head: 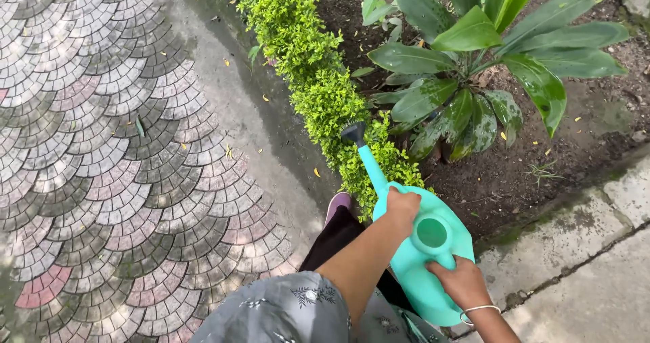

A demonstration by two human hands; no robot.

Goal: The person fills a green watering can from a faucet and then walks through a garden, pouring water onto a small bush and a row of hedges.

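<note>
A turquoise plastic watering can (433, 262) is held out in front of me, its spout and dark rose head (353, 133) pointing up over a low yellow-green hedge (318, 92). My left hand (402, 206) grips the can near the base of the spout. My right hand (462, 282), with a thin bangle at the wrist, holds the can's rear side. The round filler opening (431, 232) faces up between both hands.
A broad-leafed green plant (474, 58) grows in dark soil (528, 174) behind the hedge. Patterned grey and pink paving (101, 153) lies left, with a wet concrete strip (257, 119) beside the hedge. Concrete slabs (596, 268) border the bed at right. My pink shoe (337, 202) shows below.
</note>
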